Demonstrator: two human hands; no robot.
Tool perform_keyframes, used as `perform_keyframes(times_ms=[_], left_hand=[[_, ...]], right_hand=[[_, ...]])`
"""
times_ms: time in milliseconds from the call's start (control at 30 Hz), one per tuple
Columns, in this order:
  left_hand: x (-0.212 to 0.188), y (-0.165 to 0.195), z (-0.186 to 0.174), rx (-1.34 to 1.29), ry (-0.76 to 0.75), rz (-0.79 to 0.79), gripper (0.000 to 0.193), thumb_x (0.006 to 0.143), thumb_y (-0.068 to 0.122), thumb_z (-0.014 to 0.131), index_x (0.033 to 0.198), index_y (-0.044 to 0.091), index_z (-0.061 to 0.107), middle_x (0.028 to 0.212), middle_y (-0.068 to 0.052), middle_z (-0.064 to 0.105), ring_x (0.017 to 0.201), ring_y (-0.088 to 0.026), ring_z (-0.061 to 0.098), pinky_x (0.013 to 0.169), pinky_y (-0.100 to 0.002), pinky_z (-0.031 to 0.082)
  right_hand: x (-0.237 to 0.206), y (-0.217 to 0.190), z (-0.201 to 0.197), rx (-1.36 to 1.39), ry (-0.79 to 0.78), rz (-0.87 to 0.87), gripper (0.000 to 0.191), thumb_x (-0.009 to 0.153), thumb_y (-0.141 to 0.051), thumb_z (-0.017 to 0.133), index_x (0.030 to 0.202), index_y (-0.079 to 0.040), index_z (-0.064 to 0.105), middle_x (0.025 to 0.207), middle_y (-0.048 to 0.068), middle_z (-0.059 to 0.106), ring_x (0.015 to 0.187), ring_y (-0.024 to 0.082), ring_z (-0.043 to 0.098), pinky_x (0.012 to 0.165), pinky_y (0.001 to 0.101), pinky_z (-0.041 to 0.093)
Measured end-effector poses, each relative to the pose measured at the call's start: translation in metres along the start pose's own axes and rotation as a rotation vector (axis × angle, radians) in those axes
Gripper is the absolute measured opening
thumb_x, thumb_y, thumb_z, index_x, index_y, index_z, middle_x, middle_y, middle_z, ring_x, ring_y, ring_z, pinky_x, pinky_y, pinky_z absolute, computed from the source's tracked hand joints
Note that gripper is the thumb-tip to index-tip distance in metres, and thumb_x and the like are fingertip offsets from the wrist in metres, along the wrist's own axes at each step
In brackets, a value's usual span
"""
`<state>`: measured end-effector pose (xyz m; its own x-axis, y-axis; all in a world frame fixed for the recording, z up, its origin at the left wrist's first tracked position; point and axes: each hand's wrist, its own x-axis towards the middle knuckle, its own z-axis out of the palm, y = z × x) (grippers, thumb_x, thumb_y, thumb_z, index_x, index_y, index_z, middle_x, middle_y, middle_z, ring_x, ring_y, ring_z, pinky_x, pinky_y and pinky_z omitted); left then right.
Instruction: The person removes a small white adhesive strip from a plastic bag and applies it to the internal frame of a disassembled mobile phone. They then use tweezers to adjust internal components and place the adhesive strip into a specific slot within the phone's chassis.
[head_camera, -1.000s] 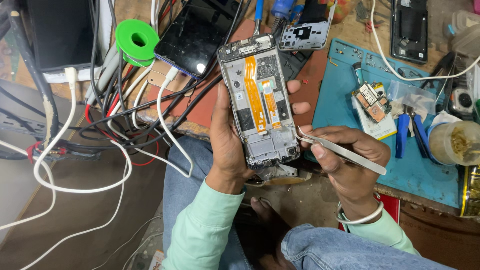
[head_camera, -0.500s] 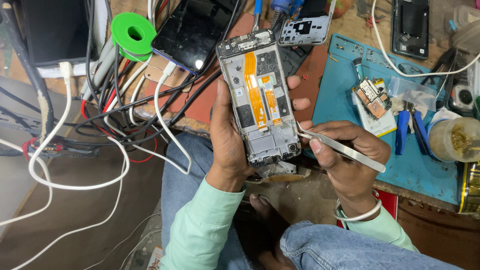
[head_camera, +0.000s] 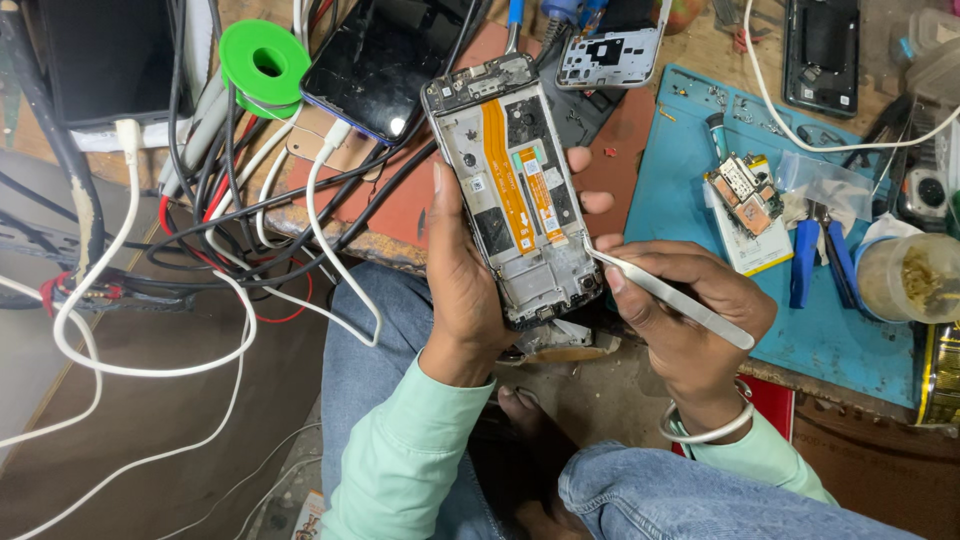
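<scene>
Left hand (head_camera: 465, 290) grips the opened phone frame (head_camera: 515, 190) from its left edge, fingertips wrapping round the right side, back facing up, held above the lap just off the desk (head_camera: 400, 200) edge. Right hand (head_camera: 690, 320) pinches metal tweezers (head_camera: 665, 293); tip sits at the frame's lower right edge, touching or just beside it, can't tell which.

Progress, judged from this: back cover is off, battery bay looks empty, orange flex cable (head_camera: 503, 165) is in place down the middle. Main board area up top looks populated. Lower section near the tweezers tip is what's being worked; nothing lifted out yet that I can see.

Around: small circuit board (head_camera: 742, 192) lies apart on the blue mat (head_camera: 690, 150), blue-handled pliers (head_camera: 818, 255) beside it. Green solder spool (head_camera: 264, 65) and a dark phone screen (head_camera: 385, 60) upper left, cables all over.
</scene>
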<state>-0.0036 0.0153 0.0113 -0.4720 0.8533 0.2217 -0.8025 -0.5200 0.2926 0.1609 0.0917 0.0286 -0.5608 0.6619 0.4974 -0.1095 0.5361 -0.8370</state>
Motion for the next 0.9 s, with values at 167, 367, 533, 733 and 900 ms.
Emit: perform_keyframes(times_ms=[167,367,533,733,900], left_hand=[[0.000,0.004,0.001,-0.021,0.021,-0.047,0.075,0.116,0.061,0.025,0.152,-0.002,0.044,0.138,-0.028,0.060,0.114,-0.039,0.068,0.090,-0.054,0.062],[0.000,0.004,0.002,-0.054,0.026,-0.071,0.077,0.113,0.064,0.026,0.153,0.001,0.044,0.139,-0.027,0.059,0.115,-0.040,0.068,0.097,-0.058,0.060],[0.000,0.003,0.003,-0.039,0.042,-0.063,0.079,0.112,0.065,0.026,0.156,0.001,0.043,0.139,-0.026,0.059,0.118,-0.040,0.068,0.096,-0.058,0.060],[0.000,0.002,0.001,-0.061,0.025,-0.074,0.081,0.112,0.066,0.026,0.151,-0.002,0.044,0.139,-0.026,0.059,0.115,-0.039,0.068,0.095,-0.055,0.060],[0.000,0.001,-0.002,-0.073,-0.013,-0.069,0.080,0.115,0.065,0.026,0.151,-0.005,0.044,0.139,-0.027,0.060,0.111,-0.039,0.070,0.092,-0.053,0.061]], right_hand=[[0.001,0.002,-0.003,0.055,-0.028,0.011,0.016,0.097,0.000,0.080,0.109,0.003,0.070,0.106,0.019,0.075,0.104,0.026,0.076,0.091,0.0323,0.064],[0.002,0.008,-0.006,0.191,-0.019,0.115,0.017,0.093,0.005,0.080,0.108,0.004,0.072,0.106,0.020,0.075,0.105,0.027,0.075,0.097,0.0345,0.063],[0.003,0.012,-0.006,0.296,0.002,0.153,0.017,0.092,0.007,0.080,0.107,0.004,0.072,0.106,0.020,0.075,0.104,0.026,0.075,0.097,0.0341,0.061],[0.002,0.013,-0.008,0.320,-0.010,0.166,0.019,0.091,0.009,0.080,0.109,0.005,0.073,0.108,0.021,0.074,0.104,0.027,0.074,0.097,0.0347,0.061],[0.003,0.015,-0.010,0.397,-0.028,0.197,0.019,0.090,0.011,0.080,0.107,0.005,0.074,0.106,0.022,0.073,0.105,0.030,0.074,0.096,0.0373,0.062]])
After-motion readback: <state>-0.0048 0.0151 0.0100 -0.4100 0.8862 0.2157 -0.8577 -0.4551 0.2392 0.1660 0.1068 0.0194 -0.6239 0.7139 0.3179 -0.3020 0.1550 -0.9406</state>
